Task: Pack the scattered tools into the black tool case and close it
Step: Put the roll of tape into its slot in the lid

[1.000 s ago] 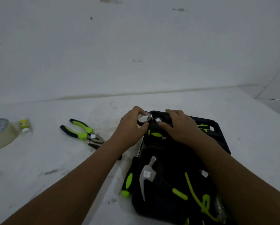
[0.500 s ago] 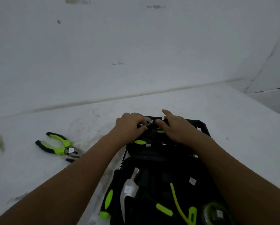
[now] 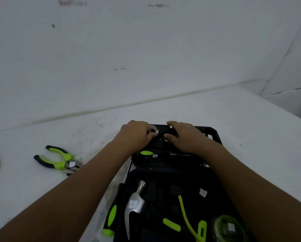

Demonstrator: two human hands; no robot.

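My left hand [image 3: 137, 135] pinches a small tape roll [image 3: 154, 131], seating it in the far slot of the black tool case [image 3: 214, 135] at frame centre; my right hand [image 3: 183, 137] lies flat, loose, steadying it. Pliers [image 3: 58, 158] wait on the surface, left.

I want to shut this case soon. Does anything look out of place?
Yes. The pliers lie on the table left of the black tool case, unpacked. The hammer handle sticks out over its left edge.
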